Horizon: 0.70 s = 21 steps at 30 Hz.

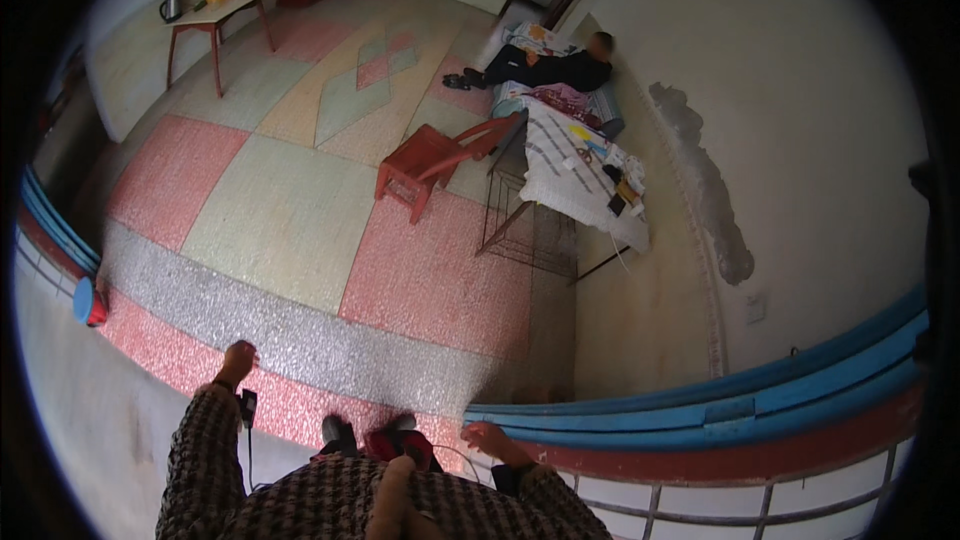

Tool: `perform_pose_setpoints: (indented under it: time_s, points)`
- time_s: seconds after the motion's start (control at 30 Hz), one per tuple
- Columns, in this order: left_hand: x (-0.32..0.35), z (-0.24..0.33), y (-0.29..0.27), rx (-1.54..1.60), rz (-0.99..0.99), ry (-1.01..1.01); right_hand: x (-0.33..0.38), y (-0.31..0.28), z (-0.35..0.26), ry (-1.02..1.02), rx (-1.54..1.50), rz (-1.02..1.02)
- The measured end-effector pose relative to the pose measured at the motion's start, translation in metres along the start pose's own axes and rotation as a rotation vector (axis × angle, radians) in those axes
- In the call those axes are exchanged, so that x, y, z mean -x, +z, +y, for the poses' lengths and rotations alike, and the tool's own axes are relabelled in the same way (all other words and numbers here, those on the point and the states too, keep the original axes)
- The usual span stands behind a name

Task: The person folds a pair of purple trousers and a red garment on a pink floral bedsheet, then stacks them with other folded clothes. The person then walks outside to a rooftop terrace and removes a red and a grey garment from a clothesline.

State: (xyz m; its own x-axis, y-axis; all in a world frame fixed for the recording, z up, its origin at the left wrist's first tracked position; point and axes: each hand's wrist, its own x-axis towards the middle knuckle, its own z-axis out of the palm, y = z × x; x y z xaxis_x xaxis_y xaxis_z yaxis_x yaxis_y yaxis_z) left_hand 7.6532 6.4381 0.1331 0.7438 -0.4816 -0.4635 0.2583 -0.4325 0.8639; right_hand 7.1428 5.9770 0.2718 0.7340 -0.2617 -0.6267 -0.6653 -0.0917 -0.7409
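My left hand hangs over the red floor strip at lower left, its fingers curled in and nothing visible in them. Beside that wrist a small black device dangles on a dark cable. My right hand is loosely bent with its fingers somewhat apart, next to the blue door frame; I cannot tell whether it touches the frame. A dark band circles the right wrist. Below, my dark shoes stand at the red strip, with something red and black between them.
Ahead stands a red wooden chair beside a cloth-covered table holding small items. Behind it a person in dark clothes reclines on a bed. A table with a kettle is at far left. A blue and red bucket stands near the left doorway.
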Motion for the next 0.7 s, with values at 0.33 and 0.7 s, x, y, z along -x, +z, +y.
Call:
perform_pose_setpoints:
  time_s: [0.33, 0.7]
  points:
    - [-0.109, 0.106, 0.115, -0.503, -0.751, -0.15, -0.002, -0.035, -0.012, -0.006, 0.097, 0.52]
    - [-0.281, 0.192, 0.16, -1.792, -1.045, 0.863, 0.104, 0.233, 0.001, 0.458, -0.509, 0.645]
